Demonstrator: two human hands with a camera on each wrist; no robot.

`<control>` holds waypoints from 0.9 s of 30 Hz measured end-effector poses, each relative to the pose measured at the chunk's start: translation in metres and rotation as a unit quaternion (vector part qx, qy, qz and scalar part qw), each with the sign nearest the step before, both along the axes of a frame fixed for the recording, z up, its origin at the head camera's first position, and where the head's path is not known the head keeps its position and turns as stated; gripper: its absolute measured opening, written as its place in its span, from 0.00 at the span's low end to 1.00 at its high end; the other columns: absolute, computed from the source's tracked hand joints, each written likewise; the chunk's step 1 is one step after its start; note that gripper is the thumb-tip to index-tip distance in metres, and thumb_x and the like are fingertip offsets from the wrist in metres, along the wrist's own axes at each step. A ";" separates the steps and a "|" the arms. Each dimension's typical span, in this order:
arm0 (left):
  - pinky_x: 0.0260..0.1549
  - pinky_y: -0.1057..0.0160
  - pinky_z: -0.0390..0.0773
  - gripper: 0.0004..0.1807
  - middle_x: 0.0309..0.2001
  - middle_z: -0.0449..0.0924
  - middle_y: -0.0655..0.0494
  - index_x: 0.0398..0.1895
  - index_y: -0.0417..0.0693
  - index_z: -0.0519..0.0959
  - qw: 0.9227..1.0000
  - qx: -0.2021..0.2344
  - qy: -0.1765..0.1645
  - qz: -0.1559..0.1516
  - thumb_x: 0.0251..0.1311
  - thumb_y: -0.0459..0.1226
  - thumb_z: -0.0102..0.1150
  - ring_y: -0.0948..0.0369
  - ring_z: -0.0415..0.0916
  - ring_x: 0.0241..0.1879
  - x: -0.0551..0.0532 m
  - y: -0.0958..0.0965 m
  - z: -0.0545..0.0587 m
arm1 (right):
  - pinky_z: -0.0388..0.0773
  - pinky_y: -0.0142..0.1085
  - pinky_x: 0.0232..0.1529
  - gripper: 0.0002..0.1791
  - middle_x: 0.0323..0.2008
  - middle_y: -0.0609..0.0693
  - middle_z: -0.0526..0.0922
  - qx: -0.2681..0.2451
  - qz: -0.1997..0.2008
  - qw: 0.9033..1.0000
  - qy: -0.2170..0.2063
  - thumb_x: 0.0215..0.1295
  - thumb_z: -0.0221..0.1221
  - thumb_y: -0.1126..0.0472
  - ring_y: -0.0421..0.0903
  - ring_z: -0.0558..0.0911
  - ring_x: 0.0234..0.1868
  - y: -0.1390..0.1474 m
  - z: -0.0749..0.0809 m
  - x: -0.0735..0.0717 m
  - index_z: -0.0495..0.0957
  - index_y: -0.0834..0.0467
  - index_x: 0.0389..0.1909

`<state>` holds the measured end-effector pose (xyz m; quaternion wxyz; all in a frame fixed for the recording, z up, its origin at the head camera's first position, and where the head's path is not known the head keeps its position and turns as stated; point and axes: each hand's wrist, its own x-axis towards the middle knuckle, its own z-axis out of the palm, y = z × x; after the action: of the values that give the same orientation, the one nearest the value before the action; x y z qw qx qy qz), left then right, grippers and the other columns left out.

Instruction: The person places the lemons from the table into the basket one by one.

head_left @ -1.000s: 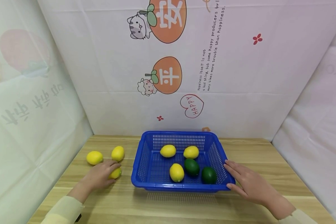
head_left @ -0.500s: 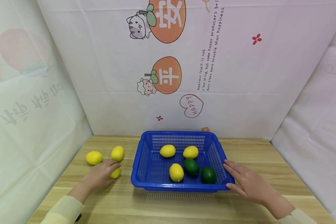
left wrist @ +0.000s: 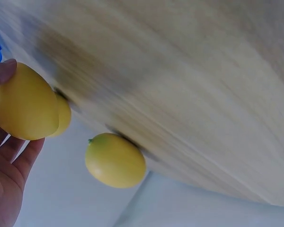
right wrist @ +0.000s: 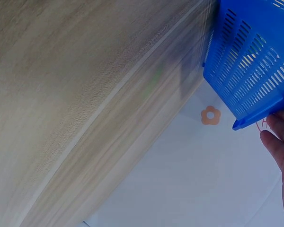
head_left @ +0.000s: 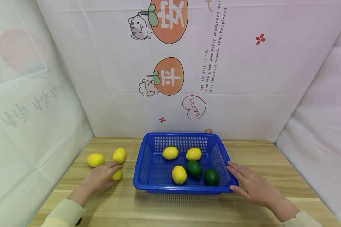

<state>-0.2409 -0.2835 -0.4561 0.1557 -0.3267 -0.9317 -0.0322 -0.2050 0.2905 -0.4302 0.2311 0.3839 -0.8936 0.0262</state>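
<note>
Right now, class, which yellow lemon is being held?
The front lemon left of the basket: only it has the left fingers curled round it.

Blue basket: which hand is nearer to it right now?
Right. The right hand touches the blue basket at the rim on its right side. The left hand is apart from it, off to its left, its grip around a lemon.

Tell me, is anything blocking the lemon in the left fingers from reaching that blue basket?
No object shows between the lemon and the basket. Only the basket's raised left rim stands in the way, so the lemon probably must go over it.
</note>
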 end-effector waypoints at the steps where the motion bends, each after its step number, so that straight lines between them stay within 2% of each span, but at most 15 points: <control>1: 0.48 0.48 0.80 0.31 0.48 0.79 0.42 0.50 0.35 0.79 1.000 0.001 0.000 -0.001 0.38 0.34 0.77 0.47 0.79 0.46 0.000 0.000 0.001 | 0.79 0.54 0.50 0.33 0.60 0.63 0.74 0.000 0.000 1.000 0.000 0.64 0.60 0.45 0.59 0.77 0.57 0.000 0.000 0.000 0.74 0.68 0.59; 9: 0.44 0.51 0.82 0.31 0.46 0.80 0.42 0.49 0.34 0.79 0.999 0.017 0.040 -0.030 0.35 0.32 0.79 0.48 0.80 0.43 -0.001 0.002 0.011 | 0.79 0.53 0.50 0.33 0.60 0.63 0.75 -0.003 0.000 1.000 0.002 0.65 0.60 0.45 0.59 0.77 0.56 0.000 0.001 0.001 0.74 0.68 0.59; 27: 0.37 0.52 0.84 0.32 0.42 0.79 0.42 0.47 0.33 0.79 0.990 0.023 0.119 -0.075 0.32 0.32 0.78 0.48 0.80 0.39 -0.008 0.009 0.047 | 0.79 0.53 0.50 0.33 0.59 0.63 0.75 -0.008 0.001 1.000 0.003 0.63 0.62 0.46 0.59 0.77 0.56 0.000 0.000 0.002 0.74 0.68 0.59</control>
<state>-0.2487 -0.2745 -0.4093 0.2703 -0.3938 -0.8782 -0.0257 -0.2033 0.2904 -0.4303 0.2368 0.3825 -0.8925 0.0326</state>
